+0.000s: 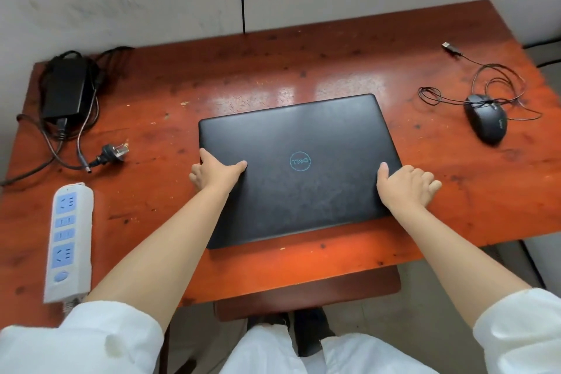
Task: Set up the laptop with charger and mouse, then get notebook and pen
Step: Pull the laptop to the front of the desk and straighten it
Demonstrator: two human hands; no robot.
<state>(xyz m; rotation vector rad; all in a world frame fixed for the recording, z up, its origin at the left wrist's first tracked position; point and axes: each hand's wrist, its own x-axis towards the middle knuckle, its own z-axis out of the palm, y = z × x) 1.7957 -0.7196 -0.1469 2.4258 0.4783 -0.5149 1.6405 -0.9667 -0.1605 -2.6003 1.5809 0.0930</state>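
charger cable cut off left, mouse logo unreadable

Single head view, steep downward, close over table; wall beyond.

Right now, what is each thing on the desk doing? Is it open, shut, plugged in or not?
Laptop: lid shut, flat on the desk.
Left hand: gripping the laptop's left edge.
Right hand: gripping the laptop's right edge.
Charger: unplugged, cables loose.
Wall plug: lying free on the desk.
Mouse: not connected, its USB plug lying loose.
Power strip: all sockets empty.
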